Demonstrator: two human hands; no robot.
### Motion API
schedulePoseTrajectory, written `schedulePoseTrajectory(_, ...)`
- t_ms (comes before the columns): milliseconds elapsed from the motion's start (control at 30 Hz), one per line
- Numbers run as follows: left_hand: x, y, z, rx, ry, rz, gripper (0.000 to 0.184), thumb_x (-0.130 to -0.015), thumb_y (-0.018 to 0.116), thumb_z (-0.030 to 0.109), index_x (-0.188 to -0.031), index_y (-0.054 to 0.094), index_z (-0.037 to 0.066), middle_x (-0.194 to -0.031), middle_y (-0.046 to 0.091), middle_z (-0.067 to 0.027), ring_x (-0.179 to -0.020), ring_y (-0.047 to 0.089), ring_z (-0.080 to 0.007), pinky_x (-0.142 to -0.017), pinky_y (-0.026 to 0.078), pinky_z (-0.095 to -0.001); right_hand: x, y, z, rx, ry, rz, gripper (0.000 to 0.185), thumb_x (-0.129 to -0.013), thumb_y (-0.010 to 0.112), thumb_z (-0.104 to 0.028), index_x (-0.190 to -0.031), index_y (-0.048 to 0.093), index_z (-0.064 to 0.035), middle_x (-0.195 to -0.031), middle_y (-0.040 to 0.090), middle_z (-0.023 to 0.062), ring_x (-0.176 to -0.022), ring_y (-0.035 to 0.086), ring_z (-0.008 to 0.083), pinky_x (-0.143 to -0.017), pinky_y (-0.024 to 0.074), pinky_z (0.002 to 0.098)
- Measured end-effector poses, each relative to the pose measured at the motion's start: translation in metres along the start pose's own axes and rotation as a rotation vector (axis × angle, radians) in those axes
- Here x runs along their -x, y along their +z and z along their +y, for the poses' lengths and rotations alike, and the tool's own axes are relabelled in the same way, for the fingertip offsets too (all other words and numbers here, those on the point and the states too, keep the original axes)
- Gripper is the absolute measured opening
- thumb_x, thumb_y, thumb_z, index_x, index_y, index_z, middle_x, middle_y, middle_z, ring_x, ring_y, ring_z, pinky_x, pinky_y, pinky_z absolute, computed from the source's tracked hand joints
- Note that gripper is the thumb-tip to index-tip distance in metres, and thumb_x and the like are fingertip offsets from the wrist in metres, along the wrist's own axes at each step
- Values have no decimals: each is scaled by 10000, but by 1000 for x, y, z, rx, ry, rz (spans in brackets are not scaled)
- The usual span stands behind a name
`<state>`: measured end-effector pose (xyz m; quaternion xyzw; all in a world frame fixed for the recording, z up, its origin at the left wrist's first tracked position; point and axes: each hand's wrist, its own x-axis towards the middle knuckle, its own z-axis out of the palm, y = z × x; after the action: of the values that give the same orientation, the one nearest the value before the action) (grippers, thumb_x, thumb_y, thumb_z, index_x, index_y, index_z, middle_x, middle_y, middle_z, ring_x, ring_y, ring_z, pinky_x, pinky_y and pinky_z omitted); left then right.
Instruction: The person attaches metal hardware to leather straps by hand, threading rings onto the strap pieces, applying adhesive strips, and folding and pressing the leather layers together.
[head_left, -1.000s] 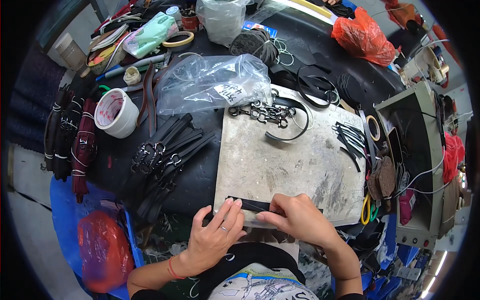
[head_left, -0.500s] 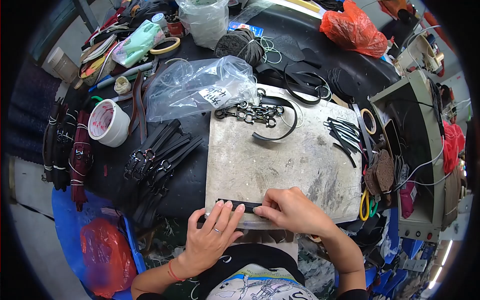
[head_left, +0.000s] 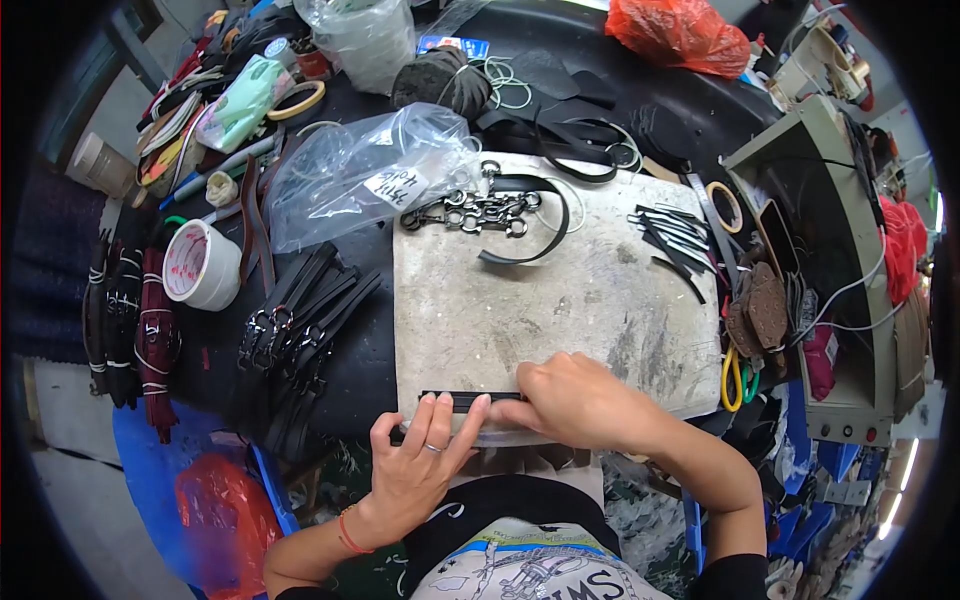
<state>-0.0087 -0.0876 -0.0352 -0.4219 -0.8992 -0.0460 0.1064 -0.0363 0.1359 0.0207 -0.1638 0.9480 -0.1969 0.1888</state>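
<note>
A narrow black strap (head_left: 460, 398) lies flat along the near edge of the pale, stained work board (head_left: 560, 310). Across it rest the outstretched fingertips of my left hand (head_left: 425, 455), which has a ring on one finger. My right hand (head_left: 575, 405) is closed at the strap's right end, its thumb pointing left and close to my left fingertips. Its curled fingers hide that end of the strap. Farther up the board lie linked metal hardware (head_left: 480, 213), a curved black strap (head_left: 550, 240) and several short thin strips (head_left: 675, 240).
Left of the board lies a bundle of black straps with metal rings (head_left: 300, 330), beside a white tub (head_left: 203, 265). A clear plastic bag (head_left: 340, 190) overlaps the board's far left corner. On the right are yellow-handled scissors (head_left: 732, 380), a tape roll (head_left: 723, 208) and a metal cabinet (head_left: 850, 390).
The whole view has shifted slightly. My right thumb now stretches farther left along the strap, nearer my left fingertips. My left hand stays on the strap.
</note>
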Motion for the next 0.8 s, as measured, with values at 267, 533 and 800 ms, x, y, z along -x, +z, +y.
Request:
schedulePoseTrajectory(267, 0, 4, 5, 32, -20, 0, 671, -693, 787, 291, -1320, 565, 206, -1232, 454, -125, -1158, 449, -250, -903, 332, -458, 85, -13, 52, -695, 517, 94, 187, -874, 671, -174, -857, 687, 12, -597, 624, 75, -549, 615, 95, -519, 459, 256)
schedulePoseTrajectory(533, -3, -1, 12, -21, -36, -48, 632, -737, 758, 338, -1330, 558, 249, -1226, 451, -130, -1167, 439, -257, -920, 332, -461, 100, 14, 61, -765, 509, 303, 172, -850, 703, -164, -863, 676, 5, -636, 630, 44, -555, 574, 71, -535, 453, 234)
schedulePoseTrajectory(800, -27, -33, 15, 215, -65, -202, 627, -726, 771, 306, -1292, 566, 130, -1271, 448, -158, -1218, 421, -322, -973, 307, -479, 103, 28, 59, -647, 394, 470, 140, -832, 714, -132, -838, 673, 2, -641, 610, 33, -557, 547, 61, -515, 429, 233)
